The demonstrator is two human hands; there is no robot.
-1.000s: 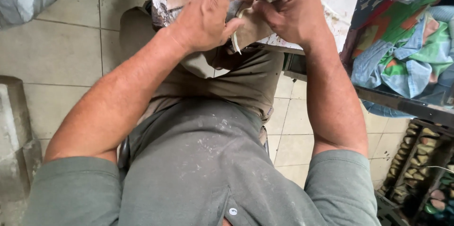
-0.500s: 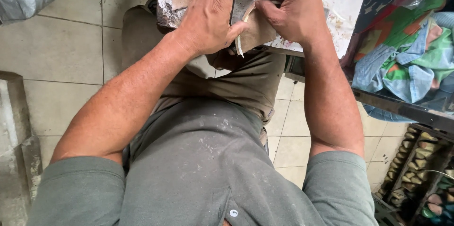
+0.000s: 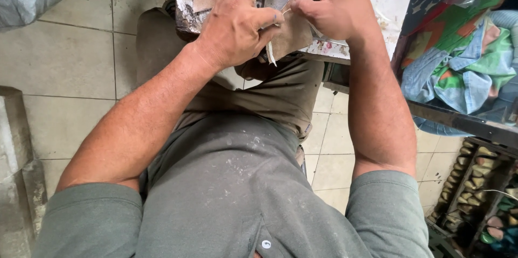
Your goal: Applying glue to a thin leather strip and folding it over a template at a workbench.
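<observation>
so, landmark: worn white table edge (image 3: 186,18), over my knees.
leather piece: brown piece (image 3: 291,34) hangs off that edge, long axis slanting toward me.
left hand: my left hand (image 3: 237,23) lies flat, fingers spread, pinning it.
right hand: my right hand (image 3: 329,7) is closed, pinching its upper corner, equally near.

Pale tiled floor (image 3: 70,53) under daylight. A stained white counter (image 3: 383,4) stands far; right, a dark shelf (image 3: 464,120) holds crumpled colourful cloth (image 3: 458,69).
</observation>
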